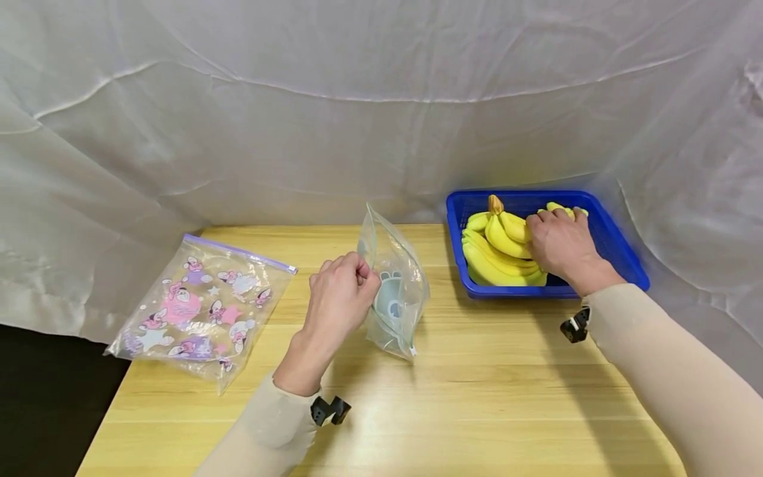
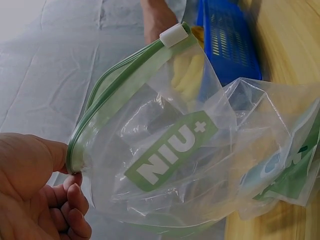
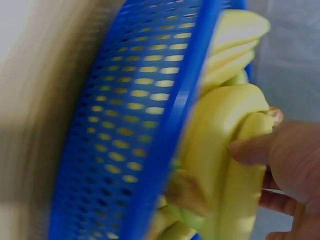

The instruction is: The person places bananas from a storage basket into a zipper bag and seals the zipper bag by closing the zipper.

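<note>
Both hands busy: my left hand [image 1: 341,291] pinches clear zip bag [image 1: 396,291] rim, mouth up, mid worktop [image 1: 477,397]; right hand [image 1: 557,245] grips bananas [image 1: 497,255] in blue basket [image 1: 620,248], just right of bag.

The clear zip bag [image 2: 200,150] carries "NIU+" in white letters on a green label, mid-frame in the left wrist view.
</note>
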### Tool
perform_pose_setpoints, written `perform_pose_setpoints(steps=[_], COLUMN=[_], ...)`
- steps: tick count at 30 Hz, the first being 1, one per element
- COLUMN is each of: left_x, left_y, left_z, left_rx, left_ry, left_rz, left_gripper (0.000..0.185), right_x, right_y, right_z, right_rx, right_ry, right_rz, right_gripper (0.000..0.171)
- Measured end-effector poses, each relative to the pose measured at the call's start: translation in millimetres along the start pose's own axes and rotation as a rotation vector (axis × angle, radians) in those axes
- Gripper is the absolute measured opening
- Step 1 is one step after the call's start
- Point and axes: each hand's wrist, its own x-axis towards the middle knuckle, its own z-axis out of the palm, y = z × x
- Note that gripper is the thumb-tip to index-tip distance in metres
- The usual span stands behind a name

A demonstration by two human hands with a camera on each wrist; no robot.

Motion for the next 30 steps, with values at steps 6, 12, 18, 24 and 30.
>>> perform_pose_setpoints(steps=[6, 12, 18, 24, 30], left_x=[-0.4, -0.9, -1.6, -1.8, -1.5], left_y=[0.4, 0.8, 1.5, 1.6, 1.7], left_z=[1.0, 1.7, 2.5, 3.5, 3.4], left_rx=[-0.001, 0.003, -0.003, -0.001, -0.003], left_ry=[-0.005, -0.004, -0.013, -0.009, -0.008], left_rz=[-0.004, -0.004, -0.003, 0.0, 0.001], left_gripper=[0.013, 0.013, 0.014, 0.013, 0.014], right_x=[8.3, 17.9, 20.4, 11.9, 6.2], right_y=[-10.0, -21.4, -22.5, -20.6, -22.0], right_z=[-29.5, -41.9, -22.2, -6.7, 3.6], right_rx=[0.033, 0.181, 0.237, 0.256, 0.209], right_ry=[-0.058, -0.046, -0.087, -0.049, -0.019], right_rz=[-0.006, 0.071, 0.116, 0.13, 0.159], right_gripper=[0.044, 0.038, 0.047, 0.075, 0.082])
